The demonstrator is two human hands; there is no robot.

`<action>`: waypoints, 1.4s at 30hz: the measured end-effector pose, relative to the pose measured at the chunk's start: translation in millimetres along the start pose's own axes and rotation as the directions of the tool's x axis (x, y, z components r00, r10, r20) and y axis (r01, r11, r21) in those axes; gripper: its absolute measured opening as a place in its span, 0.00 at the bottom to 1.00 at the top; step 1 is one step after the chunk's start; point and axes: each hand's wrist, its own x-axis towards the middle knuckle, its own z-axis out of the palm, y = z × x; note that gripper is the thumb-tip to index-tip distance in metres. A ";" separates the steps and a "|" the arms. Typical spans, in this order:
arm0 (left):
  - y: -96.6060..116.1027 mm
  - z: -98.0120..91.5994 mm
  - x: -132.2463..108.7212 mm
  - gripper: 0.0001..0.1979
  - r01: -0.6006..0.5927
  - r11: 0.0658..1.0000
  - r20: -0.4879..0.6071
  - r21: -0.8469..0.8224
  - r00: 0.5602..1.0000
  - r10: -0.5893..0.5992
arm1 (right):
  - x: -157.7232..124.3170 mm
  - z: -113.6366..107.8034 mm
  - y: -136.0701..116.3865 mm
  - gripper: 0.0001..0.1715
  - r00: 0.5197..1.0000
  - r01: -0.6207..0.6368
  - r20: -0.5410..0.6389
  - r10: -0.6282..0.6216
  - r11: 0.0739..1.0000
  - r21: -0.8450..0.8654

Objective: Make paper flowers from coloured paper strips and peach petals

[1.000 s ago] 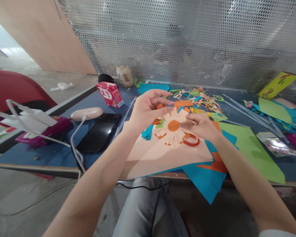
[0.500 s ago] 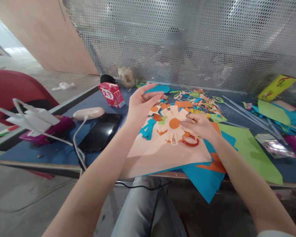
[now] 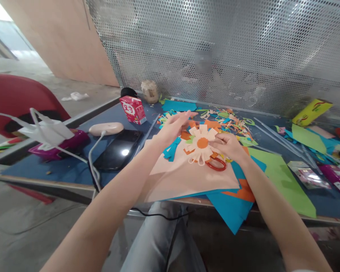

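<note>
A cream paper flower (image 3: 204, 130) with looped petals and an orange round centre (image 3: 202, 142) faces me. My right hand (image 3: 229, 146) pinches its right edge between thumb and fingers. To the upper left of the flower, my left hand (image 3: 174, 127) reaches over the paper scraps with fingers stretched out and nothing visible in them. Red-handled scissors (image 3: 217, 164) lie just below the flower, their blades hidden. Blue fringed paper strips (image 3: 172, 149) rest left of it on a cream paper sheet (image 3: 187, 181).
Blue (image 3: 229, 211) and green sheets (image 3: 283, 183) stick out on the right. Cut scraps (image 3: 229, 121) lie along the mesh panel (image 3: 170, 45). A black phone (image 3: 119, 149), a pink-red box (image 3: 133, 109) and a cabled purple power strip (image 3: 62, 145) occupy the left side.
My left hand has dipped, and its fingers now lie closer together and point right. The right hand keeps its pinch on the flower. The whole view has shifted slightly.
</note>
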 end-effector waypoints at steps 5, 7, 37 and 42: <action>-2.2 2.0 -0.4 0.25 0.012 0.992 0.019 0.127 1.000 -0.015 | -0.3 1.9 1.4 0.23 0.996 -0.032 0.083 0.032 0.999 -0.001; -3.8 1.7 1.0 0.25 0.016 0.989 0.013 0.147 1.000 -0.019 | -0.8 2.9 -0.2 0.24 0.993 -0.036 0.110 0.036 0.999 0.000; -7.9 -0.3 3.2 0.23 -0.030 0.987 -0.055 0.159 0.998 0.039 | -1.7 5.9 -3.2 0.24 0.991 -0.066 0.114 0.066 0.998 -0.003; -6.3 1.7 1.9 0.23 -0.066 0.978 -0.069 0.198 0.994 0.081 | -2.0 5.1 -4.4 0.24 0.993 -0.044 0.107 0.045 0.999 -0.018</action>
